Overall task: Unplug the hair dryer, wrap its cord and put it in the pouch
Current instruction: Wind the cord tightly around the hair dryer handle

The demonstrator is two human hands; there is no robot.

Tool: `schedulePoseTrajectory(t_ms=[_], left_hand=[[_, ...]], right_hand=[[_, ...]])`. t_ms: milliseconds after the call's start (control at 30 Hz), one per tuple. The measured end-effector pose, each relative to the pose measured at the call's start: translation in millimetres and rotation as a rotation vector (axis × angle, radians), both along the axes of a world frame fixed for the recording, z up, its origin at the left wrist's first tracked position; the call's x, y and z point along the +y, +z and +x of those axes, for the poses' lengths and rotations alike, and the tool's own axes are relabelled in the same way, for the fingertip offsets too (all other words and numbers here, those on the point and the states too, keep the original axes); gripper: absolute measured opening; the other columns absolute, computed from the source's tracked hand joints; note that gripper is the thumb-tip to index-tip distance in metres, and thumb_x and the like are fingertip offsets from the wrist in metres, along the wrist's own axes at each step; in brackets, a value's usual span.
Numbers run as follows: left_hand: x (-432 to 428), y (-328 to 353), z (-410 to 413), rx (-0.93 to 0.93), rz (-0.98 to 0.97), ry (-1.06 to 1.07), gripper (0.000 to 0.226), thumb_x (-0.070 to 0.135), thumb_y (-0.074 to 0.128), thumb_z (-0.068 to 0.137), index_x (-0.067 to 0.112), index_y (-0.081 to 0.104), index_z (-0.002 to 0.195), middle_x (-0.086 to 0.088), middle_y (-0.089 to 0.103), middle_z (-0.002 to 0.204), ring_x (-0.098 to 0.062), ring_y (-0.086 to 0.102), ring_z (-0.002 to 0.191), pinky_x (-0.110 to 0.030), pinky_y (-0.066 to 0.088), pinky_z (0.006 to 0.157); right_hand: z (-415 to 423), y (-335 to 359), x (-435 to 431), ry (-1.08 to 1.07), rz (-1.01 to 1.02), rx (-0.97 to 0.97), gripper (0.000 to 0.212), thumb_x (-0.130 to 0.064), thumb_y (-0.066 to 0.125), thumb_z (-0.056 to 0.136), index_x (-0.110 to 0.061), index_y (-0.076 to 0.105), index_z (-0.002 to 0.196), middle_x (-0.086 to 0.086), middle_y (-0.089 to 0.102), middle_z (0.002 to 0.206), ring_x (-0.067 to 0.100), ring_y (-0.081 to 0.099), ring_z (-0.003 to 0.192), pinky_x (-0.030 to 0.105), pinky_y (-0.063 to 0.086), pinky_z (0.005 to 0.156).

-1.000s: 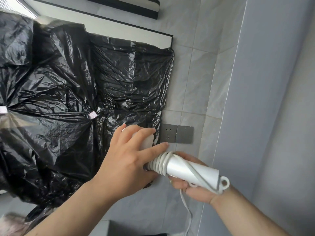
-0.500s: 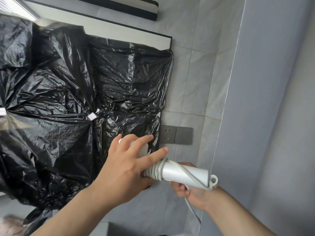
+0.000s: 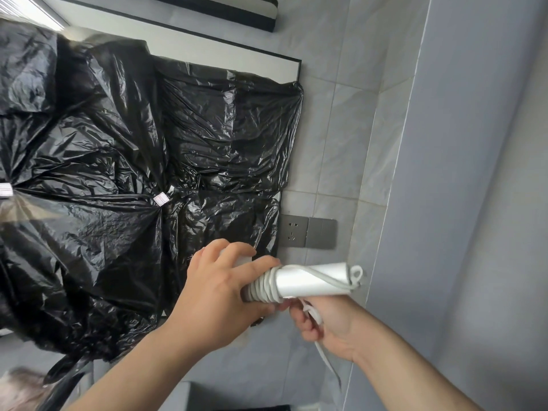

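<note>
Dropping clear of the handle, the right hand (image 3: 326,324) is pinching the cord (image 3: 264,289) beneath the hair dryer (image 3: 308,281); the left hand (image 3: 219,295) is gripping its mostly hidden head, the cord's tail blurring downward

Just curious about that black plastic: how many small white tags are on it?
2. One white tag sits where the creases meet, mid-sheet; the other tag is at the picture's left edge, partly cut off. More may be hidden.
</note>
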State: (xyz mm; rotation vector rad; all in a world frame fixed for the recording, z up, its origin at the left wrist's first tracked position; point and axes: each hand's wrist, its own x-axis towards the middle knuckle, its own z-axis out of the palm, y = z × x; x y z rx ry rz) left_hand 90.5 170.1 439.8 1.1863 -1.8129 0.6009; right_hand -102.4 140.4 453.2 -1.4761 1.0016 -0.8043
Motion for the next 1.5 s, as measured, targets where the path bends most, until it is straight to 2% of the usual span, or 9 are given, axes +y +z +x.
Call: schedulePoseTrajectory(t_ms=[267,400,567,733,933,1033,1233,1367,1500], left_hand=[[-4.4,5.9,-0.4,0.079,0.086,0.097,0.06,0.069,0.055,0.061,0.053,0.053,0.119,0.012,0.056,0.111,-0.025,0.049,0.106,-0.048,0.044,0.09],[-5.8,4.3,0.0,0.094,0.071,0.131,0.062,0.066,0.061,0.06,0.051,0.052,0.12,0.009,0.058,0.11,-0.026,0.05,0.104,-0.05,0.046,0.088],[-7.9,6.9,-2.1,0.086,0.015,0.192,0.064,0.061,0.07,0.057,0.05,0.055,0.118,0.006,0.06,0.11,-0.029,0.051,0.103,-0.051,0.045,0.087],[-10.9,12.1,6.7,0.126,0.01,0.232,0.061,0.057,0.077,0.058,0.048,0.059,0.115,0.005,0.06,0.11,-0.031,0.049,0.106,-0.053,0.043,0.089],[-11.1,22.6,8.4,0.058,-0.015,0.304,0.061,0.056,0.08,0.059,0.045,0.062,0.116,0.0,0.063,0.112,-0.035,0.049,0.107,-0.058,0.042,0.089],[-10.3,28.7,8.7,-0.001,-0.04,0.362,0.063,0.053,0.085,0.056,0.039,0.066,0.115,-0.001,0.064,0.112,-0.036,0.049,0.107,-0.063,0.04,0.091],[-11.0,29.1,3.2,-0.168,0.0,0.432,0.065,0.048,0.087,0.054,0.037,0.068,0.115,-0.002,0.064,0.109,-0.041,0.052,0.109,-0.07,0.034,0.094],[-11.4,19.0,-1.0,-0.267,0.009,0.371,0.069,0.048,0.089,0.048,0.038,0.069,0.114,-0.002,0.065,0.106,-0.041,0.055,0.105,-0.07,0.037,0.092],[-6.5,17.6,-6.6,-0.346,-0.044,0.281,0.07,0.047,0.09,0.047,0.038,0.067,0.113,-0.002,0.065,0.105,-0.038,0.057,0.101,-0.071,0.039,0.091]], right_hand=[[6.5,-10.4,6.4,0.015,-0.231,-0.063,0.02,-0.023,0.052,0.073,-0.013,0.07,0.073,0.005,0.048,0.056,0.017,0.043,0.051,0.026,0.038,0.05],[2.3,-8.5,8.7,-0.001,-0.181,-0.315,0.018,-0.011,0.056,0.073,0.0,0.063,0.086,0.012,0.056,0.06,0.021,0.053,0.056,0.029,0.047,0.056],[-0.6,-11.1,5.3,-0.154,-0.141,-0.248,0.019,0.009,0.048,0.085,0.001,0.065,0.088,0.013,0.066,0.064,0.026,0.065,0.063,0.04,0.054,0.075],[-7.0,-12.6,7.2,-0.288,-0.027,-0.32,0.03,0.015,0.033,0.08,-0.002,0.056,0.09,0.012,0.049,0.06,0.024,0.048,0.05,0.037,0.053,0.06],[-11.3,-21.5,17.1,-0.226,-0.276,0.095,0.024,-0.013,0.044,0.097,-0.027,0.063,0.099,0.003,0.06,0.07,0.009,0.034,0.04,0.022,0.029,0.039],[-12.4,-18.7,26.2,-0.166,-0.534,0.356,0.025,-0.035,0.045,0.099,-0.033,0.064,0.082,-0.005,0.055,0.063,0.012,0.048,0.052,0.027,0.042,0.053],[-8.8,5.5,48.8,-0.199,-1.13,0.858,0.036,-0.046,0.045,0.092,-0.021,0.036,0.067,-0.007,0.036,0.067,0.019,0.047,0.067,0.036,0.039,0.061],[-15.4,27.7,42.6,-0.268,-1.382,0.929,0.03,-0.044,0.055,0.08,-0.023,0.052,0.059,-0.006,0.047,0.064,0.021,0.052,0.052,0.026,0.031,0.045],[-23.9,44.5,26.7,-0.207,-1.271,0.772,0.033,-0.045,0.052,0.086,-0.017,0.061,0.072,-0.004,0.046,0.079,0.023,0.052,0.066,0.038,0.046,0.058]])
